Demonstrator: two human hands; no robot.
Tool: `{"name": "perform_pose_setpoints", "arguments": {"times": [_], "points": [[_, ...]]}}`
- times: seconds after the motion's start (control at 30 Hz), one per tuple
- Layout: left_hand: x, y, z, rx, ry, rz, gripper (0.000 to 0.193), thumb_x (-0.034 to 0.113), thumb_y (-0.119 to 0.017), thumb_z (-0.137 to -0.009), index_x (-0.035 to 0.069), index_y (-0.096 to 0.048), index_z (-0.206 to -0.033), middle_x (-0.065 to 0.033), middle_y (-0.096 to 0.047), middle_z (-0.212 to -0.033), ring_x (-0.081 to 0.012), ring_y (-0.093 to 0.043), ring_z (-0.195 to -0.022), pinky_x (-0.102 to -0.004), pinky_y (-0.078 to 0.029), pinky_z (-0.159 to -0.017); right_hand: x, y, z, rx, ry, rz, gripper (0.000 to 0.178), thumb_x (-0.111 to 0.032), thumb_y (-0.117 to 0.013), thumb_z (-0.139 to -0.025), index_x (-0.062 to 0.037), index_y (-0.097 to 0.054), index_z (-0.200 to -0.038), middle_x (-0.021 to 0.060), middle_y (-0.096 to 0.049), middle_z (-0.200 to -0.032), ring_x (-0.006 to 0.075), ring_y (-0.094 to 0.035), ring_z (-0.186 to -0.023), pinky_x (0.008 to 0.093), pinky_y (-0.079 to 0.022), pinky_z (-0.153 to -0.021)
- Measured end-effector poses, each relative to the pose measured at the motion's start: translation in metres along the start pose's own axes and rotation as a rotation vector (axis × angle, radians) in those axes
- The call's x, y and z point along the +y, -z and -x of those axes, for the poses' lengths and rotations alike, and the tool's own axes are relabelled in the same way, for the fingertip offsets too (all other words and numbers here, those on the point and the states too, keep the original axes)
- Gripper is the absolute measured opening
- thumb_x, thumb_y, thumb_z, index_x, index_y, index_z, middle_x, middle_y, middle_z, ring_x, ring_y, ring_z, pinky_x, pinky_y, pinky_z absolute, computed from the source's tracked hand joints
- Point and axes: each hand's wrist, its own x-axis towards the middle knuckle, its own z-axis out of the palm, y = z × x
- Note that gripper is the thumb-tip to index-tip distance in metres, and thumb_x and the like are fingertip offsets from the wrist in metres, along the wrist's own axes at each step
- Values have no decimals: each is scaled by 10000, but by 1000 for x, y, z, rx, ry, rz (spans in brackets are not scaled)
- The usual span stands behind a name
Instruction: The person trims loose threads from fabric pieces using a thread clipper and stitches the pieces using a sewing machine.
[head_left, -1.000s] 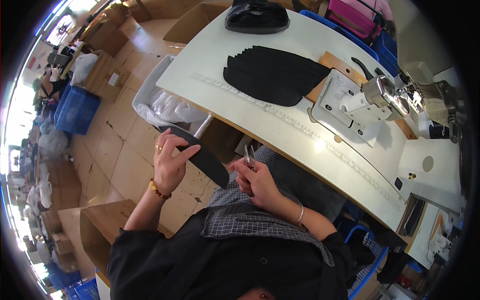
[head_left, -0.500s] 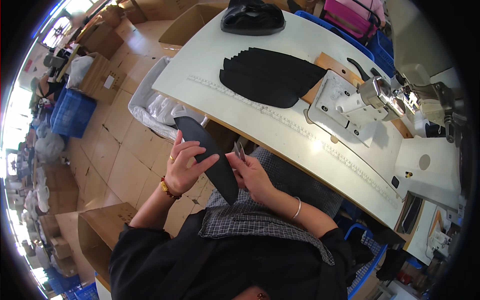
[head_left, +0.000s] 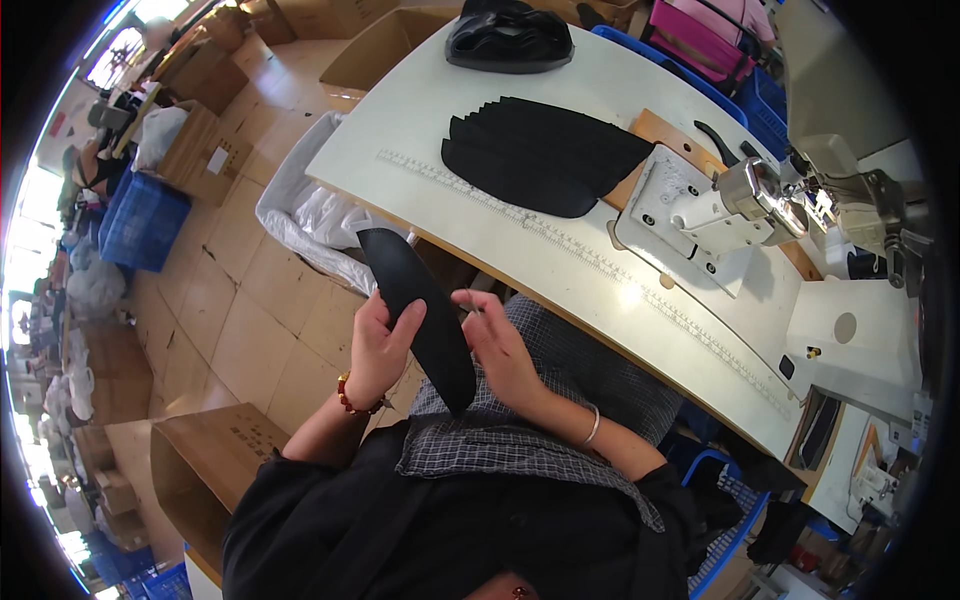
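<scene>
A long black leaf-shaped piece (head_left: 432, 335) is held over my lap, off the table's near edge. My left hand (head_left: 382, 348) grips its left side, thumb lying on the upper face. Beside the right edge of the piece, my right hand (head_left: 505, 362) is closed on small metal thread snips (head_left: 475, 311), mostly hidden by the fingers. Similar black pieces (head_left: 545, 158) lie fanned out in an overlapping stack on the white table.
A white sewing machine (head_left: 705, 215) stands at the table's right. A printed ruler scale (head_left: 590, 255) runs along the white table (head_left: 385, 195). A shiny black moulded item (head_left: 510, 42) sits at the far end. A white-lined bin (head_left: 285, 225) and an open cardboard box (head_left: 205, 450) stand left.
My left hand has changed its hold, its fingers going from spread over the face to round the left edge. The snips' blades, upright before, are now mostly hidden as my right hand has turned.
</scene>
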Motion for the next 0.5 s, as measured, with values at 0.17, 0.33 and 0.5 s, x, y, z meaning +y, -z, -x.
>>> {"name": "perform_pose_setpoints", "arguments": {"times": [0.17,0.33,0.5], "points": [[3,4,-2,-19,4,-74,134,60,-543,-921,-25,-557,-1024,-38,-629,-907,-74,-571,-826,-233,-467,-728,-8,16,3,-102,-141,-115,380,-133,-454,-981,-85,-411,-1355,-28,-472,-801,22,-406,-657,168,-342,-560],[4,4,-2,-43,34,-116,156,59,-548,-914,-21,-549,-1048,-35,-628,-902,-76,-570,-810,-237,-469,-718,-15,14,4,-182,-89,-203,467,-88,-487,-959,-115,-384,-1414,-20,-474,-843,24,-401,-633,159,-335,-531],[2,4,-1,-45,19,-147,157,58,-551,-910,-20,-552,-1046,-36,-629,-894,-74,-571,-798,-239,-473,-703,-11,20,4,-117,-275,-345,463,-58,-515,-941,-108,-429,-1393,-26,-464,-820,31,-403,-611,172,-338,-513]]}}
